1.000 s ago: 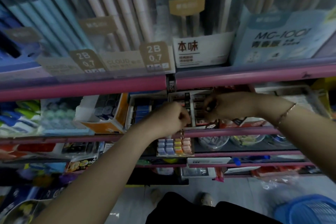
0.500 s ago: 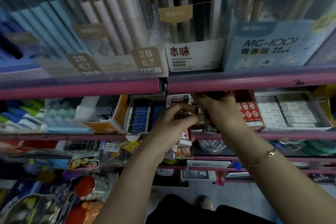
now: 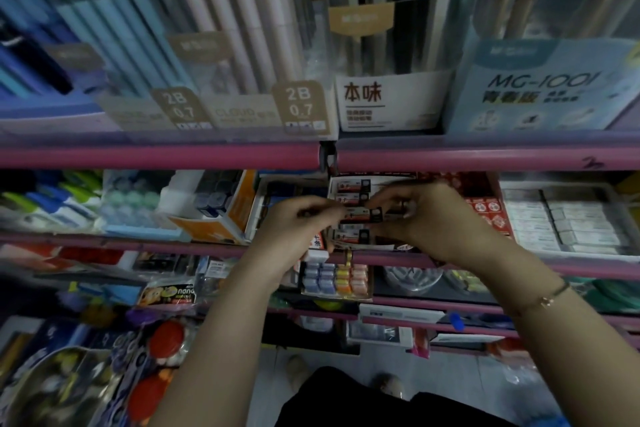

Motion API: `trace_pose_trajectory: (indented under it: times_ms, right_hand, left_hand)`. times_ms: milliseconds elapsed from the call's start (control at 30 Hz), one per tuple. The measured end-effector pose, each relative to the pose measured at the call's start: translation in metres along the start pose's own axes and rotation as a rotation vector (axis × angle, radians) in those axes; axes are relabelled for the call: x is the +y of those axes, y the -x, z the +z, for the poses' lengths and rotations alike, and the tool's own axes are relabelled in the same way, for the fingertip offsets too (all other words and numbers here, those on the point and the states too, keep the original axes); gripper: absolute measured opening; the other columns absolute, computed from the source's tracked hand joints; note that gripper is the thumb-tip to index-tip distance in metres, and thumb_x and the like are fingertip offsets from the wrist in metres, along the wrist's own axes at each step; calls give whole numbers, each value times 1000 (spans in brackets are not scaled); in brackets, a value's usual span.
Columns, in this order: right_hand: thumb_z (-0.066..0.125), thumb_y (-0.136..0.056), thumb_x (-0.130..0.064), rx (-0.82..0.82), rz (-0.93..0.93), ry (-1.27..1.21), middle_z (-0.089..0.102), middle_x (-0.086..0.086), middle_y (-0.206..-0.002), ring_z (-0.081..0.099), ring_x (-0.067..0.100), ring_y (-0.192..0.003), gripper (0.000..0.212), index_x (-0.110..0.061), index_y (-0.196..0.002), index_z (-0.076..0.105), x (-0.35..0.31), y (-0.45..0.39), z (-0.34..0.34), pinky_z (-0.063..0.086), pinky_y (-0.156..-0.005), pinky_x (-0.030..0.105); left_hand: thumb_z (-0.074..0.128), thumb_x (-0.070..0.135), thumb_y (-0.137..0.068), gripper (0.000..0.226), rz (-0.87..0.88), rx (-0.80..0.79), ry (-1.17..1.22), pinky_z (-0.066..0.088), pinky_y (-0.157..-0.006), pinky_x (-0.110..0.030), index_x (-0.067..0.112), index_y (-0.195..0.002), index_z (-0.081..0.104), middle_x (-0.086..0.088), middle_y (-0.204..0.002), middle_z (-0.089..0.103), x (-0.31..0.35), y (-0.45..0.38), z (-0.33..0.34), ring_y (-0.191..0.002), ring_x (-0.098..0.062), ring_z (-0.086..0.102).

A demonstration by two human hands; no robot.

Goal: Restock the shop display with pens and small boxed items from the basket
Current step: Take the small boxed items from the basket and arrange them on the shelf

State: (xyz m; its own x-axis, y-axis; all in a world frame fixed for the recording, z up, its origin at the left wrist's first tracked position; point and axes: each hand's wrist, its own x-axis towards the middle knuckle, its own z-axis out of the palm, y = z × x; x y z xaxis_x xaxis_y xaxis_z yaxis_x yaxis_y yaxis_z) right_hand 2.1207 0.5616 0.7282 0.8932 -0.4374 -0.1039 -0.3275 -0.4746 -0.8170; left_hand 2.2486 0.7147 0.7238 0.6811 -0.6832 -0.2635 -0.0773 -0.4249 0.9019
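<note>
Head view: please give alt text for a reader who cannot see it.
Both hands, left hand and right hand, hold a small boxed item over an open display tray of similar boxes on a pink-edged shelf. Pen holders labelled 2B 0.7 stand on the shelf above.

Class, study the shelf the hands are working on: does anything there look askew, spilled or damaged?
Nothing looks spilled or damaged. One small box, pinched between the left hand and right hand, lies across the tray of matching boxes rather than in its row. It is simply not yet seated.
</note>
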Motion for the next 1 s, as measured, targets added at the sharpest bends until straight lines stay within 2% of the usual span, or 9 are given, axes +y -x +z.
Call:
trace_pose_trajectory:
  times_ms: [100, 200, 267, 367, 500, 633, 733, 933, 1000]
  right_hand:
    - [76, -76, -28, -7, 39, 249, 65, -13, -91, 62, 8, -89, 19, -33, -92, 67, -1, -7, 4, 49, -79, 22]
    - [73, -76, -28, -39, 33, 425, 68, -5, -93, 64, 19, -89, 14, -28, -86, 64, 0, -10, 10, 53, -79, 32]
    - [70, -78, -28, -28, 18, 492, 68, -1, -97, 64, 23, -89, 13, -29, -88, 62, -1, -11, 17, 52, -75, 31]
    - [65, -82, -22, -43, 34, 494, 68, 1, -103, 64, 24, -92, 17, -30, -97, 66, -3, -14, 26, 53, -76, 33]
    - [60, -86, -22, -38, 105, 470, 68, 2, -104, 65, 25, -92, 20, -30, -101, 70, -6, -17, 32, 54, -76, 33]
    - [57, -89, -24, 17, 119, 579, 65, 5, -101, 64, 27, -89, 20, -26, -108, 62, -11, -18, 44, 47, -68, 31]
    - [61, -88, -29, 55, 174, 550, 63, 7, -108, 64, 30, -95, 31, -23, -117, 54, -11, -20, 45, 52, -75, 35]
    - [65, -84, -22, -13, 209, 303, 67, 6, -98, 65, 24, -90, 14, -15, -97, 66, -4, -25, 41, 54, -76, 32]
    - [62, -85, -17, 18, 196, 266, 68, 5, -96, 64, 18, -84, 8, -14, -90, 68, -2, -25, 31, 50, -70, 24]
  left_hand:
    - [68, 27, -87, 11, 117, 143, -404, 38, -60, -1, 24, -97, 71, 19, -81, 62, -6, -14, -2, -72, 8, 56]
    - [67, 34, -86, 12, 211, 143, -680, 46, -66, -21, 29, -97, 70, 11, -86, 55, -12, -20, -6, -72, -4, 51]
    - [67, 38, -86, 13, 202, 75, -732, 46, -64, -26, 31, -97, 67, 10, -90, 47, -16, -23, -6, -70, -8, 49]
    - [67, 39, -85, 13, 153, -17, -699, 43, -54, -23, 32, -94, 61, 11, -85, 57, -21, -26, -2, -63, -1, 53]
    - [66, 37, -86, 12, 169, 3, -652, 46, -55, -25, 31, -90, 57, 14, -73, 57, -25, -24, 3, -63, -4, 56]
    - [64, 33, -87, 10, 161, 12, -667, 50, -62, -29, 31, -91, 56, 13, -75, 59, -23, -23, 4, -68, -9, 59]
    - [62, 29, -88, 8, 160, -11, -650, 51, -61, -31, 30, -93, 56, 7, -81, 63, -21, -23, 3, -67, -11, 60]
    - [55, 18, -92, 11, 113, 41, -583, 56, -55, -30, 27, -93, 62, 7, -79, 64, -19, -20, 3, -58, -10, 62]
    - [56, 24, -94, 13, 125, 140, -454, 47, -49, -15, 22, -89, 67, 9, -71, 64, -17, -15, 1, -53, -2, 59]
